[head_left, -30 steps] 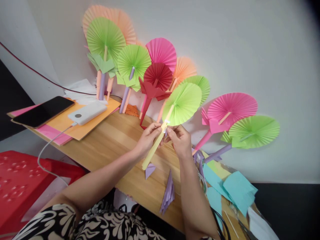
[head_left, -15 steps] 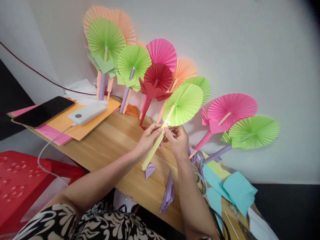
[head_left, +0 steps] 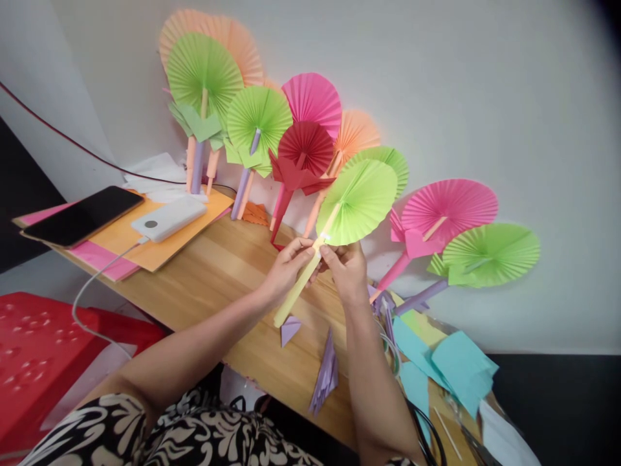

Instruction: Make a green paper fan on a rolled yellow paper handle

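A lime-green pleated paper fan (head_left: 361, 204) with a pale yellow paper handle is held tilted above the wooden table (head_left: 233, 265). My left hand (head_left: 291, 265) pinches the upper handle from the left, just below the pleated disc. On the other side, my right hand (head_left: 347, 265) has its thumb against the same handle, with fingers curled behind it. Some of the fingers are hidden behind the handle. Below the handle's end lies a small folded purple paper piece (head_left: 290, 330). A bundle of folded purple paper (head_left: 326, 375) is closer to my body.
Several finished paper fans, including a red fan (head_left: 305, 152) and a pink fan (head_left: 451, 207), lean against the wall. A phone (head_left: 85, 215) and white power bank (head_left: 167, 219) rest on coloured sheets at left. Turquoise paper (head_left: 463, 369) lies at right. A red stool (head_left: 43, 369) stands lower left.
My right thumb has shifted slightly along the handle beneath the disc. Both hands keep hold of the fan; the whole view has moved only a little.
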`<state>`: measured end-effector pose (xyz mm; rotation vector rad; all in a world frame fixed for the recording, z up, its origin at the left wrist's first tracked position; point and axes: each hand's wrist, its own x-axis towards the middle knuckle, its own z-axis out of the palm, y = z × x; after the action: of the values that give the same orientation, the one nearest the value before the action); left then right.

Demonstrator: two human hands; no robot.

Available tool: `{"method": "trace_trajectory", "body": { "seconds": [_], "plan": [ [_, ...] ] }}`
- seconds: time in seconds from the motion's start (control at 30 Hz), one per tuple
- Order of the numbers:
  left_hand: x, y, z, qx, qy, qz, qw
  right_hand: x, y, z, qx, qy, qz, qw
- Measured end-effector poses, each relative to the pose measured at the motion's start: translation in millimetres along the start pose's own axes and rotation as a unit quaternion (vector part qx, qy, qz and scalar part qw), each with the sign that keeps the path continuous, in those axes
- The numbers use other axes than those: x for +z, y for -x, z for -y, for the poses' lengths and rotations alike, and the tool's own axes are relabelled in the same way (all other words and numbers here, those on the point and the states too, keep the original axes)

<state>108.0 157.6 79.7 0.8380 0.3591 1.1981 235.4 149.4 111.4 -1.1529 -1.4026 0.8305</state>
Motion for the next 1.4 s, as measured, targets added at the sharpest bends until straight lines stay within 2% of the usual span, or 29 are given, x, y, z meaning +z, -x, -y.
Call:
{"method": "trace_trajectory", "body": {
  "seconds": [0.13, 0.27, 0.43, 0.57, 0.7, 0.77, 0.9, 1.0, 1.1, 1.2, 1.4],
  "plan": [
    [-2.2, -1.0, 1.2, 0.003, -0.015, 0.004, 1.000, -2.5, -0.6, 3.1, 0.012, -0.010, 0.044, 0.999],
    [-3.7, -1.2, 2.9, -0.009, -0.023, 0.000, 1.000, -7.3, -1.4, 7.1, 0.021, 0.029, 0.091, 0.995],
    [-4.0, -1.2, 5.6, -0.016, -0.029, 0.029, 0.999, -13.2, -2.1, 10.4, 0.055, 0.030, 0.116, 0.991],
    [-4.5, -1.2, 5.9, -0.028, -0.018, 0.029, 0.999, -19.1, -0.6, 7.4, 0.038, 0.032, 0.061, 0.997],
    [-5.7, -1.3, 6.3, -0.047, -0.010, 0.032, 0.998, -28.2, 0.4, 12.4, 0.011, 0.092, 0.024, 0.995],
    [-6.5, -1.3, 7.2, -0.054, -0.008, 0.031, 0.998, -33.8, 1.1, 19.7, -0.001, 0.158, 0.012, 0.987],
    [-6.7, -1.2, 8.5, -0.061, -0.001, 0.033, 0.998, -44.7, 9.7, 31.6, -0.026, 0.303, -0.004, 0.953],
    [-5.1, -0.5, 8.8, -0.075, -0.005, 0.041, 0.996, -48.3, 25.5, 29.8, -0.013, 0.308, -0.026, 0.951],
    [-3.2, 0.9, 11.0, -0.083, -0.016, 0.067, 0.994, -44.7, 43.8, 22.3, 0.001, 0.264, -0.047, 0.963],
    [-2.4, 3.0, 15.7, -0.083, -0.024, 0.097, 0.992, -35.3, 59.8, 17.1, -0.016, 0.227, -0.072, 0.971],
    [-0.5, 8.2, 21.6, -0.071, -0.038, 0.101, 0.992, -12.2, 81.3, 12.4, -0.075, 0.252, -0.180, 0.948]
  ]
}}
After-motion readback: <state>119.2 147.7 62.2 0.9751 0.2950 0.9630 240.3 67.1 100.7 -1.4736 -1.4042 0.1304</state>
